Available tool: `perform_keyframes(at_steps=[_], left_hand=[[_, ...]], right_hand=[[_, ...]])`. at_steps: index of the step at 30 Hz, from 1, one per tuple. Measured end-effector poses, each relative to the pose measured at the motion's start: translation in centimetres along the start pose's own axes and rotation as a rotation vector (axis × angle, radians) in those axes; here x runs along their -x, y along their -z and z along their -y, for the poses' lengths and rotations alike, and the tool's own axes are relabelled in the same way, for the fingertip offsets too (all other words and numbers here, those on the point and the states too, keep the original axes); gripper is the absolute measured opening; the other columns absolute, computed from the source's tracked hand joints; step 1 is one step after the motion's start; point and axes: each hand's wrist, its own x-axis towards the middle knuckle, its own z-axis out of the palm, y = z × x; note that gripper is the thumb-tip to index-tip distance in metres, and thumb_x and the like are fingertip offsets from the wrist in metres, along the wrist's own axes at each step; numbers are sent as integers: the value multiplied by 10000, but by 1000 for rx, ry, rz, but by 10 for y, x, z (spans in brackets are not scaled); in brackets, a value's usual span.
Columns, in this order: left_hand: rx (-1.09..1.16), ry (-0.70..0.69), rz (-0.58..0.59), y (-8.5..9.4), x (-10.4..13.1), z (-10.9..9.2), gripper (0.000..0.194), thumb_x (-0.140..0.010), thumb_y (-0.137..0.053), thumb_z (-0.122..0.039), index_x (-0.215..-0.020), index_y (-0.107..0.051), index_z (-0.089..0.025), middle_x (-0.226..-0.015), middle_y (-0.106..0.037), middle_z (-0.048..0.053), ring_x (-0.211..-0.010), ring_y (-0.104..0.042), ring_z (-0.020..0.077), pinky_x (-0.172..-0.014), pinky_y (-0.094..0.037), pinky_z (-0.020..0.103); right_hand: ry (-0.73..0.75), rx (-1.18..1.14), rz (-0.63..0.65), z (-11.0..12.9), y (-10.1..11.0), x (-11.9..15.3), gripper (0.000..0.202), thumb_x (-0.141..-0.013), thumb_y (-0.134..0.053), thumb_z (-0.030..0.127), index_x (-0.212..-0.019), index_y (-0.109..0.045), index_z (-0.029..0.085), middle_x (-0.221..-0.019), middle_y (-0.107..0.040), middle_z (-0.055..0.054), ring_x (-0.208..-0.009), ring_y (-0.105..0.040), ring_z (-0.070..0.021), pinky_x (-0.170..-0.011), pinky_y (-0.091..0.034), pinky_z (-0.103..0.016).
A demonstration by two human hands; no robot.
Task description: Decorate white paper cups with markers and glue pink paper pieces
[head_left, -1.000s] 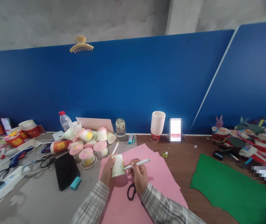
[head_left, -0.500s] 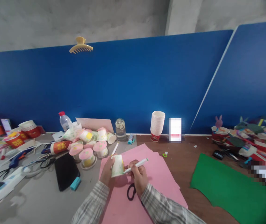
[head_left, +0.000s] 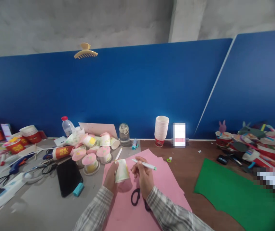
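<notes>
My left hand [head_left: 110,177] is wrapped round the left side of a white paper cup [head_left: 122,172] with pale green and yellow marks. To its right, my right hand [head_left: 145,176] grips a white marker [head_left: 145,165] with a green end; the marker lies nearly level, apart from the cup. Both hands are over a stack of pink sheets [head_left: 171,192]. Black-handled scissors [head_left: 135,197] rest on the pink paper, partly hidden by my right hand and sleeve. Another white pen [head_left: 118,154] lies just behind the cup.
Decorated cups with pink tops [head_left: 90,160], a black phone-like slab [head_left: 69,176] and a teal cap [head_left: 78,189] are on the left. Behind stand a glass jar [head_left: 124,134] and stacked white cups [head_left: 161,130]. Green sheet [head_left: 234,195] and cup crafts [head_left: 262,144] are at right.
The marker has left the cup's lower edge and swung round, its left end now higher and its green end lower at right. My left hand still holds the cup. The view has shifted slightly.
</notes>
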Motion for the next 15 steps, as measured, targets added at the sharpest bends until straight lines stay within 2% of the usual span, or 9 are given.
perform_keyframes(at_steps=[4, 8, 12, 15], left_hand=[[-7, -5, 10, -3, 2, -2, 457, -487, -699, -447, -830, -627, -153, -604, -647, 28, -561, -610, 235, -518, -480, 332], [-12, -6, 3, -3, 1, -3, 454, -451, -707, -445, -800, -632, -164, -559, -620, 7, -560, -601, 236, -514, -466, 330], [-4, 12, -20, -1, -1, -4, 473, -411, -724, -413, -814, -629, -184, -551, -593, -28, -556, -576, 201, -503, -441, 295], [7, 55, -59, 0, -1, -5, 494, -395, -729, -373, -844, -620, -197, -582, -609, -34, -547, -560, 177, -488, -422, 270]], right_hand=[[63, 83, 29, 5, -2, 2, 290, -688, -564, 418, -866, -566, 189, -449, -591, 50, -343, -456, -116, -367, -370, -206], [72, 109, 5, 15, -1, 2, 251, -676, -563, 385, -836, -566, 192, -468, -576, 55, -391, -490, -135, -416, -408, -232], [122, 103, -36, 27, 1, 1, 220, -658, -559, 323, -844, -559, 205, -483, -567, 65, -424, -516, -149, -452, -434, -255], [102, 145, -58, 25, 7, 4, 246, -649, -555, 274, -886, -555, 207, -494, -579, 63, -447, -550, -166, -472, -458, -271]])
